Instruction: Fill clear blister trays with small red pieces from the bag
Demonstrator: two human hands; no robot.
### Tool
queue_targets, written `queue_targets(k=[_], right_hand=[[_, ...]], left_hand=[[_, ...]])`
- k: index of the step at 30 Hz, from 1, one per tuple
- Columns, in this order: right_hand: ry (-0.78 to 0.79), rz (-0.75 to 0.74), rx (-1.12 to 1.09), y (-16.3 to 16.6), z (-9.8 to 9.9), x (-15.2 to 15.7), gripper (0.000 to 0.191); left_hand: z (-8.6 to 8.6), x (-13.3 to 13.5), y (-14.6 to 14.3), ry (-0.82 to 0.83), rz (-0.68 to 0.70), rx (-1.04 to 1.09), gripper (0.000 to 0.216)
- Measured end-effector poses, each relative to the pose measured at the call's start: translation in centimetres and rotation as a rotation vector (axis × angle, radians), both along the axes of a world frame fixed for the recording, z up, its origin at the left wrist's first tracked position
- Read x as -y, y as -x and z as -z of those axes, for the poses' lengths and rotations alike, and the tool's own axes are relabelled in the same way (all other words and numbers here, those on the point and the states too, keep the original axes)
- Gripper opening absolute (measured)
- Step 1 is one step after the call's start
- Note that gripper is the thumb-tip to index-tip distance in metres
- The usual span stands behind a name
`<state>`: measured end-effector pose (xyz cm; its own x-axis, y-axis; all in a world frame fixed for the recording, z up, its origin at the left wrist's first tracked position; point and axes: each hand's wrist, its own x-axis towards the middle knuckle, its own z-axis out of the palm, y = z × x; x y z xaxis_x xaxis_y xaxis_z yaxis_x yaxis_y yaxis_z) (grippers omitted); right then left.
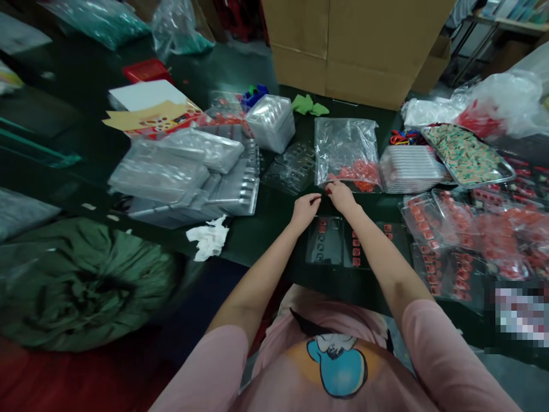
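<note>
My left hand (306,212) is closed in a pinch above the near part of the table; whatever its fingertips hold is too small to name. Beside it, my right hand (342,197) is at the near edge of a clear plastic bag (343,140) of small red pieces (362,171). Its fingers are pressed together, with a bit of red at the tips. Just below my hands lies a clear blister tray (329,249) with a red piece in its top left pocket. Another clear tray, partly behind my right forearm, holds a column of red square pieces (355,250).
Stacked clear trays (158,171) stand to the left, near a crumpled white tissue (209,237). Filled trays of red pieces (463,229) pile up on the right, below a tray of small green-and-tan pieces (467,154). A large cardboard box (355,51) rises behind.
</note>
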<state>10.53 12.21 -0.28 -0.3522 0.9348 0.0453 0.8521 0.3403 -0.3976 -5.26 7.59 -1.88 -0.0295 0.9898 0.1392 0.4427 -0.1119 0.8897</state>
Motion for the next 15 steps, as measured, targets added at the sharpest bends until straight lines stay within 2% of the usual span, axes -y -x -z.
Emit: queue_targets(k=[4, 7, 10, 12, 15], right_hand=[[0.039, 0.015, -0.164, -0.7, 0.8, 1.9, 0.019], [0.142, 0.05, -0.485, -0.9, 1.0, 3.6, 0.012], [0.265, 0.053, -0.812, -0.6, 0.6, 5.2, 0.013], [0.243, 0.057, -0.896, -0.3, 0.1, 6.3, 0.017], [0.096, 0.066, -0.828, -0.2, -0.9, 7.8, 0.017]], left_hand=[[0.7, 0.7, 0.6, 0.099, 0.0, 0.127, 0.025], [0.5, 1.6, 0.2, 0.147, 0.002, 0.291, 0.027], [-0.7, 2.6, -0.3, 0.292, 0.026, 0.59, 0.023], [-1.8, 3.4, -0.5, 0.433, 0.06, 0.823, 0.021], [-2.9, 4.5, -0.2, 0.59, 0.109, 1.053, 0.018]])
